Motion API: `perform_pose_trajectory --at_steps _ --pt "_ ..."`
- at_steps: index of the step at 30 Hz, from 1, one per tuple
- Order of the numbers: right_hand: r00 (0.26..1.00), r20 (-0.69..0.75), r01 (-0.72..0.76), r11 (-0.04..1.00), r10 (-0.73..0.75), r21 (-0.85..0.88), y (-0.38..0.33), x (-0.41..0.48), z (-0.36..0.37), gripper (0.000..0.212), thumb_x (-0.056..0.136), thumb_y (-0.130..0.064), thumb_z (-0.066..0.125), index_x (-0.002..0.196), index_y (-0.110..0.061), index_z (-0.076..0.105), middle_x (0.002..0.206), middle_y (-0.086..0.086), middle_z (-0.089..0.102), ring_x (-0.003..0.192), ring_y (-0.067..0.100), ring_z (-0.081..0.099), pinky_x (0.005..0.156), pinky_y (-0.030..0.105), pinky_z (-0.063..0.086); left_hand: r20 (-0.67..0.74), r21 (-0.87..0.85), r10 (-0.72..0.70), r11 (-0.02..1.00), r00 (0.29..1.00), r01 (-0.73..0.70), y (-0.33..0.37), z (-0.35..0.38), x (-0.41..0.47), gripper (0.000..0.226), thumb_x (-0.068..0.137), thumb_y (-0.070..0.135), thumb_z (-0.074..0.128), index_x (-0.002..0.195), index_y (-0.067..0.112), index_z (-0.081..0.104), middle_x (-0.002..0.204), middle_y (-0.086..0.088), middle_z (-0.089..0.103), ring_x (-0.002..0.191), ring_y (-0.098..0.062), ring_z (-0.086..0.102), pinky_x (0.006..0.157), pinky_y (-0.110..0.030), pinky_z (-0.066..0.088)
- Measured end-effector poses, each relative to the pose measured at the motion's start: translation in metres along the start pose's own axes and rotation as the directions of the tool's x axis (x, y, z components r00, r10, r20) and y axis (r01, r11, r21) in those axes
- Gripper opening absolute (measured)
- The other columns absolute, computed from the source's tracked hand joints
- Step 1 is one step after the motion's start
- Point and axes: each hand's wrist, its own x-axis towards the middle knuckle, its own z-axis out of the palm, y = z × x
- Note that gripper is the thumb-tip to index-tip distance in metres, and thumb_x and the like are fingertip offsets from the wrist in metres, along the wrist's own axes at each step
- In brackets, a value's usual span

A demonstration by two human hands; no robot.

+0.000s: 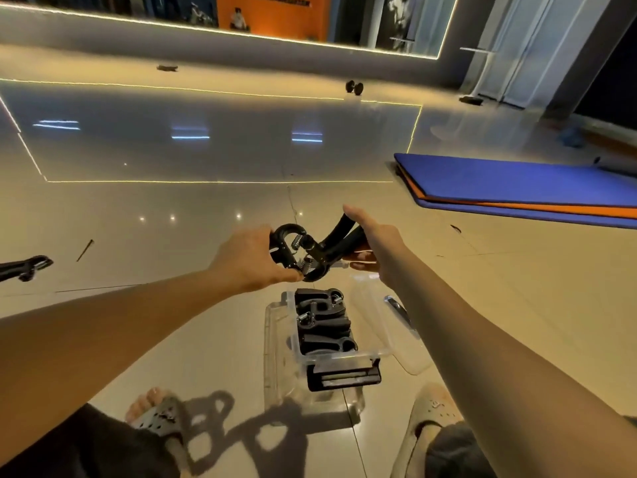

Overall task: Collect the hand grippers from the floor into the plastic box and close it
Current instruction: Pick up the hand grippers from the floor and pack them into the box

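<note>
hanging over the plastic box (pixel 339 358), the held grippers (pixel 310 251) (two, it seems, hooked at the springs) are gripped at both ends: the left hand (pixel 248 260) curls round the looped heads, the right hand (pixel 375 243) clasps the handles, likely to work them apart so they pack flat. the box sits on the floor (pixel 213 357) below, lid (pixel 406 353) open, more grippers (pixel 324 326) stacked inside. one stray gripper (pixel 26 267) lies far left.
</note>
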Motion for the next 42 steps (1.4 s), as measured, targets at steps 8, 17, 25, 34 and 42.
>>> perform_pose_trajectory --at_steps 8,17,25,34,42 --pt "0.992 -0.090 -0.084 0.996 0.083 -0.004 0.048 0.065 -0.044 0.079 0.069 -0.074 0.073 0.113 -0.009 0.063 0.102 0.011 0.074 0.090 0.028 0.074 0.084 0.045 0.062 0.178 0.151 0.061 0.985 0.982 -0.089 -0.007 0.061 0.042 0.085 0.053 0.082 0.072 0.115 0.026 0.056 0.102 0.007 0.061 0.093 -0.013 0.058 0.082 -0.037 0.058" --pt "0.956 -0.219 -0.177 0.979 0.196 0.105 0.094 0.129 -0.069 0.069 0.076 -0.066 0.074 0.112 -0.009 0.062 0.098 0.011 0.074 0.091 0.028 0.073 0.084 0.046 0.061 0.306 0.091 0.167 0.975 0.937 -0.204 -0.009 0.127 0.073 0.091 0.054 0.083 0.068 0.125 0.028 0.053 0.111 0.009 0.058 0.098 -0.011 0.054 0.089 -0.038 0.054" --pt "0.857 -0.405 -0.227 0.939 0.319 0.259 0.143 0.181 -0.090 0.084 0.066 -0.071 0.076 0.117 -0.008 0.057 0.107 0.011 0.069 0.093 0.027 0.069 0.084 0.047 0.061 0.381 0.188 0.176 0.946 0.908 -0.263 0.005 0.205 0.069 0.106 0.062 0.081 0.068 0.146 0.023 0.041 0.138 0.004 0.046 0.126 -0.017 0.040 0.111 -0.039 0.031" --pt "0.883 -0.271 -0.226 0.854 0.383 0.468 0.174 0.206 -0.074 0.066 0.080 -0.059 0.075 0.116 -0.006 0.060 0.106 0.014 0.072 0.093 0.027 0.074 0.073 0.038 0.061 0.599 0.187 0.122 0.940 0.791 -0.287 -0.004 0.260 0.064 0.107 0.058 0.080 0.070 0.144 0.022 0.046 0.129 0.005 0.049 0.119 -0.017 0.044 0.108 -0.040 0.036" --pt "0.933 -0.221 -0.164 0.881 0.285 0.444 0.186 0.208 -0.066 0.069 0.078 -0.055 0.080 0.123 -0.007 0.060 0.108 0.012 0.075 0.093 0.026 0.076 0.078 0.039 0.063 0.626 0.174 0.086 0.953 0.775 -0.247 -0.010 0.279 0.061 0.109 0.055 0.076 0.072 0.144 0.019 0.048 0.128 0.005 0.046 0.118 -0.016 0.042 0.106 -0.041 0.038"
